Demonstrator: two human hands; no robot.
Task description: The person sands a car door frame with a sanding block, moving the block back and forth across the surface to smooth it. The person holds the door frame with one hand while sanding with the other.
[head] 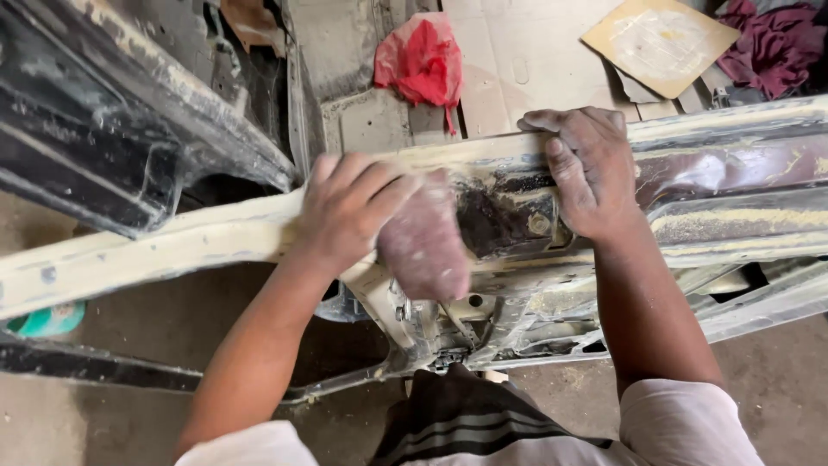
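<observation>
The left hand (349, 207) is clenching its fingers around a worn reddish sheet of sandpaper (423, 237), pressing it against the cream-filler-coated metal car door frame (172, 246). The right hand (586, 173) is gripping the frame's upper edge, fingers curled over it. A red crumpled rag (421, 56) is lying on the floor beyond.

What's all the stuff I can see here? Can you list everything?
Panel: one, cream-coated with dark bare patches, long, across the middle.
Sanding sheet: one, reddish-brown, pressed on the panel.
Dark body part: one, black and dusty, upper left.
Red cloth: one, on the floor, top centre.
Cardboard square: one, tan, top right.
Maroon rags: a heap, top right corner.
Left hand: holds the sanding sheet.
Right hand: grips the panel's upper edge.
</observation>
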